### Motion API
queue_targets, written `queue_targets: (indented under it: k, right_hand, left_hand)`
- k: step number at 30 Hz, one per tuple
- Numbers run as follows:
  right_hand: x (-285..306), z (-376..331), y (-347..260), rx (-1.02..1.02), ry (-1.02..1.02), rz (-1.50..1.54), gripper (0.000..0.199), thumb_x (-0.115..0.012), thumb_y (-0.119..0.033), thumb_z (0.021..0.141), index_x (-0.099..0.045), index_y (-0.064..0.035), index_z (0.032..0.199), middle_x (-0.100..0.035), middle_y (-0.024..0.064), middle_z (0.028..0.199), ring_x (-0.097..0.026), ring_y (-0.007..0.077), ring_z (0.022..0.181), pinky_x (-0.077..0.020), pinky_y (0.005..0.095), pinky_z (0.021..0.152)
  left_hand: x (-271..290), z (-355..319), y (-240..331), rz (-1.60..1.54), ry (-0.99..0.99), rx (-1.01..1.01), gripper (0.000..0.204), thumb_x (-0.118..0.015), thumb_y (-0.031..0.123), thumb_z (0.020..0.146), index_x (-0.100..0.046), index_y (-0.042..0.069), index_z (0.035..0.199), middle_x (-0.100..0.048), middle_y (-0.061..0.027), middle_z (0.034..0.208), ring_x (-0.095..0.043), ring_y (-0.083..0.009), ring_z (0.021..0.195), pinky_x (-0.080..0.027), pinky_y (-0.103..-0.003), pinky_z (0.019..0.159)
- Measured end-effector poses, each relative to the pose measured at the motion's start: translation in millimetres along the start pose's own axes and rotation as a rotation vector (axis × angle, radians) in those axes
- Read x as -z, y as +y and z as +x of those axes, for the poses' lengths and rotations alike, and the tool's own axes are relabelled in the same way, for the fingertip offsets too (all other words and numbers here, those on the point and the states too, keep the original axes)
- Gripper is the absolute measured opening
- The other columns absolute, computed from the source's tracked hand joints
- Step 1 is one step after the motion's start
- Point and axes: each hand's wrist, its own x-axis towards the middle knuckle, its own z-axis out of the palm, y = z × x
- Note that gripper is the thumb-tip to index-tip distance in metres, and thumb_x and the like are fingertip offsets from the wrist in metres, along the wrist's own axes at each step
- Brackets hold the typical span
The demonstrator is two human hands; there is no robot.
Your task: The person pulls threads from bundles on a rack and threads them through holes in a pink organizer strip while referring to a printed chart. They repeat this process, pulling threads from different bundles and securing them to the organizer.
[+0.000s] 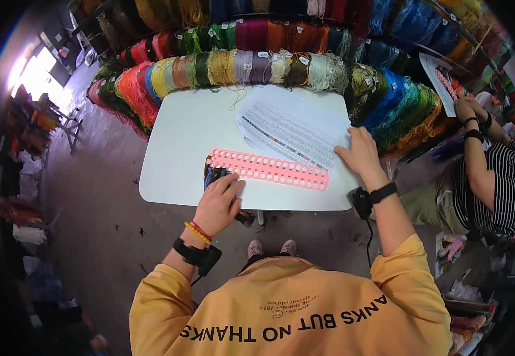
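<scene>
A pink thread-holder card [268,168] with rows of round holes along both long edges lies slantwise on the white table. Dark and blue threads [212,173] hang from its left end, down past the near table edge. My left hand [221,197] rests over these threads and the card's near edge, fingers bent but apart; whatever lies beneath the palm is hidden. Beyond the card is a printed paper sheet [287,127] with rows of small marks and a coloured diagonal strip. At the sheet's right side, my right hand [361,155] is open, fingers spread, with nothing visible in it.
Thick hanks of coloured thread [257,68] hang on racks along the table's [177,142] far side. To the right, a person in a striped top [495,184] holds a white sheet with a pink card [445,83]. A loose thread lies near the table's far edge.
</scene>
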Motion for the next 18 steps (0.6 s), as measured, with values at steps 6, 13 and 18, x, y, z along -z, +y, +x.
queue_targets:
  k: [6,13,18]
  right_hand:
    - [-33,19,-17,0.108,0.079,0.232,0.052,-0.065,-0.031,0.065,-0.05,0.0032,0.102,-0.048,0.0178,0.095,-0.047,0.0317,0.092,-0.039,0.0375,0.079]
    - [-27,-56,-112,0.142,0.021,-0.034,0.049,-0.065,-0.035,0.065,-0.051,0.0025,0.093,-0.049,0.0166,0.088,-0.047,0.0313,0.086,-0.0396,0.0391,0.072]
    - [-36,-96,-176,0.02,0.079,-0.017,0.044,-0.067,-0.029,0.063,-0.051,0.0015,0.09,-0.05,0.0148,0.083,-0.047,0.0299,0.082,-0.0406,0.0384,0.066]
  left_hand:
    - [21,0,-36,-0.064,-0.137,-0.143,0.041,-0.051,-0.003,0.065,-0.05,0.005,0.106,-0.048,-0.0108,0.109,-0.047,-0.0268,0.1,-0.04,-0.034,0.085]
    - [63,11,-128,-0.034,-0.313,-0.55,0.042,-0.049,-0.006,0.061,-0.051,0.002,0.103,-0.049,-0.0113,0.108,-0.049,-0.0254,0.101,-0.042,-0.032,0.084]
    - [79,57,-184,-0.061,-0.336,-0.626,0.036,-0.049,-0.005,0.062,-0.054,0.003,0.098,-0.054,-0.0108,0.103,-0.052,-0.0261,0.096,-0.043,-0.033,0.082]
